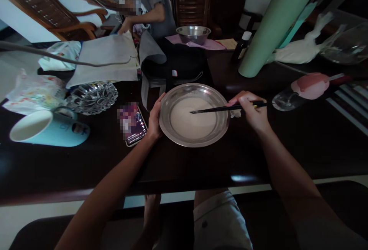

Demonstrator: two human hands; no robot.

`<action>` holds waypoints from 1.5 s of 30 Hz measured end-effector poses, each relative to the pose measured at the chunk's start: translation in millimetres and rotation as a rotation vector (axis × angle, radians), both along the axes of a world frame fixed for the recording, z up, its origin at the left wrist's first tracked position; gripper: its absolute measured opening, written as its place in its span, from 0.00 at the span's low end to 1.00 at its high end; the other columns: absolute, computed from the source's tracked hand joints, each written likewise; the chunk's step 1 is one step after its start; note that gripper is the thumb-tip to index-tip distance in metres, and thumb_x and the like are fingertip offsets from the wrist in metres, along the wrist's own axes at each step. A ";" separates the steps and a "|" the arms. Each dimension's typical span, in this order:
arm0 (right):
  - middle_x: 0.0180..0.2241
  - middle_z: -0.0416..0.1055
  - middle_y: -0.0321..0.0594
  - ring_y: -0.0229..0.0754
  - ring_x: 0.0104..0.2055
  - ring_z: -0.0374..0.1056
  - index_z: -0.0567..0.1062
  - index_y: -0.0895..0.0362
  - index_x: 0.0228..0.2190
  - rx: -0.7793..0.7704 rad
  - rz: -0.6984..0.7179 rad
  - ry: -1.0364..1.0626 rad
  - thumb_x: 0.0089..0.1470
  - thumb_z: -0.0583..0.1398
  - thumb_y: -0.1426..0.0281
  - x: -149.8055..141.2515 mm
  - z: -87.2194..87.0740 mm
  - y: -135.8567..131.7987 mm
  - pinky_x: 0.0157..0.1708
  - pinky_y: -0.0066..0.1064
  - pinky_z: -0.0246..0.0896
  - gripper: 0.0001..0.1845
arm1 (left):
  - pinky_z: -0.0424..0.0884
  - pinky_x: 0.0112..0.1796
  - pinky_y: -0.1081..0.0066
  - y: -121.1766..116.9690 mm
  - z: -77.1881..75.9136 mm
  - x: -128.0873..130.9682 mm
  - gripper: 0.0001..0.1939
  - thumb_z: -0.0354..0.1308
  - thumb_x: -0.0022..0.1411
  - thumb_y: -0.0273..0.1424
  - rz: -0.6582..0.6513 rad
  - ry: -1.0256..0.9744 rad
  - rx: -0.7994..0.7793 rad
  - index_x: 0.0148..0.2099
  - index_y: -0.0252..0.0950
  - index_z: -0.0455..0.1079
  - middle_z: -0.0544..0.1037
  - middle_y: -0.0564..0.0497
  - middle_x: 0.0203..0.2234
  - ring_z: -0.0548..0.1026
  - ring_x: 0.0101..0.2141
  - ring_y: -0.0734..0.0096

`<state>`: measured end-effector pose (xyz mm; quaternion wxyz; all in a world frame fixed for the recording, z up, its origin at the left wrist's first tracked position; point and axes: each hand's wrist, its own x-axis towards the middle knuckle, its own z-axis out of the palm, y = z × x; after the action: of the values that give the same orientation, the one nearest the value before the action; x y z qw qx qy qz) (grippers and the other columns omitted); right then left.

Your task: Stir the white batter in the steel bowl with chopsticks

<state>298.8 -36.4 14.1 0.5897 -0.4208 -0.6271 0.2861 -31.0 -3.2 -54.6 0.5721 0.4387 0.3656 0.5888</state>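
A steel bowl [222, 123] holding pale batter [191, 121] sits on the dark table in front of me. My left hand [155, 121] is wrapped against the bowl's left rim. My right hand [253, 112] is closed on black chopsticks [215, 109], whose tips reach over the batter near the bowl's middle.
A phone [133, 127] lies just left of the bowl. Further left are a cut-glass dish [93, 96], a light-blue mug [48, 129] and plastic bags. A green flask [273, 23], a pink-capped bottle [304, 89] and a second steel bowl [193, 34] stand behind. Another person [149, 0] stands across the table.
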 end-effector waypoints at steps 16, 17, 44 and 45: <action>0.23 0.80 0.38 0.43 0.24 0.77 0.84 0.51 0.28 -0.044 -0.048 0.109 0.61 0.67 0.41 3.7 -2.2 0.4 0.26 0.35 0.75 0.28 | 0.64 0.71 0.42 -1.7 0.9 0.7 0.31 0.66 0.67 0.54 0.023 -0.010 -0.017 0.65 0.45 0.77 0.81 0.46 0.64 0.70 0.70 0.38; 0.22 0.79 0.38 0.42 0.22 0.75 0.84 0.52 0.28 -0.056 -0.014 0.119 0.62 0.67 0.41 4.2 -3.3 0.8 0.24 0.34 0.73 0.28 | 0.65 0.70 0.42 -1.6 0.8 0.7 0.31 0.66 0.67 0.55 0.022 -0.009 -0.014 0.65 0.44 0.76 0.81 0.45 0.63 0.70 0.70 0.37; 0.23 0.81 0.38 0.42 0.25 0.77 0.85 0.51 0.28 -0.105 0.131 0.065 0.62 0.67 0.42 3.1 -4.6 1.4 0.29 0.35 0.76 0.27 | 0.64 0.71 0.43 -2.3 4.4 1.4 0.33 0.67 0.64 0.57 0.047 0.019 -0.035 0.63 0.44 0.79 0.81 0.45 0.64 0.72 0.70 0.39; 0.25 0.82 0.39 0.43 0.28 0.80 0.85 0.51 0.28 -0.098 0.158 0.021 0.63 0.67 0.43 2.4 -3.9 1.0 0.32 0.35 0.77 0.26 | 0.63 0.71 0.43 -2.6 5.1 1.5 0.34 0.67 0.63 0.57 0.046 0.023 -0.034 0.63 0.43 0.79 0.81 0.44 0.64 0.71 0.70 0.39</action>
<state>301.2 -35.4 10.1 0.5504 -0.3954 -0.6376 0.3663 -29.5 -5.9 -49.5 0.5615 0.4272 0.3922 0.5903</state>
